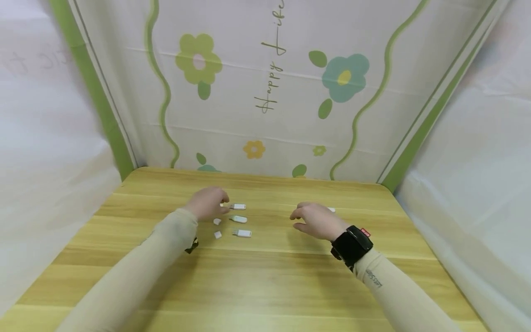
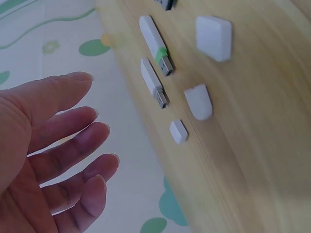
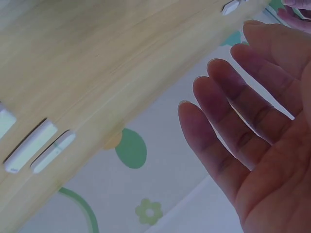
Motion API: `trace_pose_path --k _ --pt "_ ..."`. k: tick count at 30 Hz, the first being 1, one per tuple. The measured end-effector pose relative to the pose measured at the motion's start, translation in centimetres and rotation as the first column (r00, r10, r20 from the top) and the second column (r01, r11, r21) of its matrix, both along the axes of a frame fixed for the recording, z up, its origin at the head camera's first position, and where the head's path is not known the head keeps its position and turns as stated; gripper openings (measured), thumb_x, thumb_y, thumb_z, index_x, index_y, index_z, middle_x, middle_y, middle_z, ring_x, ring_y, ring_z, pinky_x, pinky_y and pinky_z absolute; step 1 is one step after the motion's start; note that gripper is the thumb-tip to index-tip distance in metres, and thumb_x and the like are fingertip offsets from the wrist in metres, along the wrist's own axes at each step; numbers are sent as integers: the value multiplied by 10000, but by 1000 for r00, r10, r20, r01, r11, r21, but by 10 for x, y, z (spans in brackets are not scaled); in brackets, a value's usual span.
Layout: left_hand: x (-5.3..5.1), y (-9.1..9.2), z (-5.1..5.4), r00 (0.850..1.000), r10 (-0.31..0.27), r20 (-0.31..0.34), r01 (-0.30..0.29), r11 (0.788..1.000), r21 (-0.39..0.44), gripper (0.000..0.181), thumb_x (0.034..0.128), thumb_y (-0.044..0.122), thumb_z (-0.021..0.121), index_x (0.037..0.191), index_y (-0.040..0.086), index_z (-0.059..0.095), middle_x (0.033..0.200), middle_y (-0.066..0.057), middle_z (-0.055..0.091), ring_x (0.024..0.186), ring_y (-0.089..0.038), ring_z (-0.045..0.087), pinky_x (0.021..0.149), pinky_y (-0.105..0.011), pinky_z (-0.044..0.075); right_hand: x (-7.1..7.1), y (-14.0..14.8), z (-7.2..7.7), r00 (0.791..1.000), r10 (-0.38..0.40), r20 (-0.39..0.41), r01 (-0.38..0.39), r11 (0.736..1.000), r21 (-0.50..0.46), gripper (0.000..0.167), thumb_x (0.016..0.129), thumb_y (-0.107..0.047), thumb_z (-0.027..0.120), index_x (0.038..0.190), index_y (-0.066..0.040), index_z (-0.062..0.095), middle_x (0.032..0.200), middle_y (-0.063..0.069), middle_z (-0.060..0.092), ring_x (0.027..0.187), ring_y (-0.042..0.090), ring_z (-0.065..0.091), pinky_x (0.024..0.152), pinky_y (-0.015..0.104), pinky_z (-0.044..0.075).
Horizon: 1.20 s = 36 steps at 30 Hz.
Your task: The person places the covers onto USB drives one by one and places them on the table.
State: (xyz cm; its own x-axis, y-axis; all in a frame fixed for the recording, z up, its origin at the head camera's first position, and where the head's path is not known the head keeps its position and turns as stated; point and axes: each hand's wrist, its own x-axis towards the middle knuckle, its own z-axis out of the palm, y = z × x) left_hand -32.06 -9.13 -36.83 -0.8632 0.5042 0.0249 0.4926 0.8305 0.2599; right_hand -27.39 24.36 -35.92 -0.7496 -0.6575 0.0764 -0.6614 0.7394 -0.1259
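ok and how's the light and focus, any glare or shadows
Head view: pale glare on the near tabletop, soft shadows beside the left sleeve and right sleeve; left wrist view: USB sticks slightly soft; right wrist view: right fingers shaded, purplish.

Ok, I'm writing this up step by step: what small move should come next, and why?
Probably bring the left hand to the far cap and pinch it. The hand holds nothing, the head view shows that cap close by its fingers, and the nearest stick lies with its metal plug bare.
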Motion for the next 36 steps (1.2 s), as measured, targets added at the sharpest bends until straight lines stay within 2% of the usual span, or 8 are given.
trace_pose_path --k 13,18,24,36 --pt "-5 -26 -11 998 54 23 -55 998 5 306 917 216 716 1114 -18 710 1119 -158 695 1028 -314 652 891 -473 525 -12 -33 -6 998 65 -8 -64 998 24 206 910 -150 729 1094 -58 735 1032 58 673 916 212 655 787 344 536" --pt "-4 -33 -13 996 78 39 -78 997 3 325 907 182 724 1154 -27 689 1148 -162 685 1067 -329 637 933 -482 502 -18 -46 -8 994 105 -17 -105 994 26 190 901 -136 736 1069 -47 741 1011 72 680 903 220 655 779 343 538" --pt "-10 -38 -19 996 87 24 -87 996 -2 322 901 188 729 1150 -14 697 1141 -148 690 1071 -325 635 946 -481 492 -26 -61 -9 990 141 -16 -140 990 29 171 897 -125 738 1045 -39 743 987 74 682 889 217 653 780 334 537" --pt "-24 -36 -29 995 79 61 -81 996 27 327 909 207 726 1150 -13 698 1129 -145 692 1051 -318 640 932 -475 501 -52 -88 -19 995 92 36 -94 994 47 197 927 -137 697 1094 -41 735 1022 74 684 941 211 652 840 363 530"
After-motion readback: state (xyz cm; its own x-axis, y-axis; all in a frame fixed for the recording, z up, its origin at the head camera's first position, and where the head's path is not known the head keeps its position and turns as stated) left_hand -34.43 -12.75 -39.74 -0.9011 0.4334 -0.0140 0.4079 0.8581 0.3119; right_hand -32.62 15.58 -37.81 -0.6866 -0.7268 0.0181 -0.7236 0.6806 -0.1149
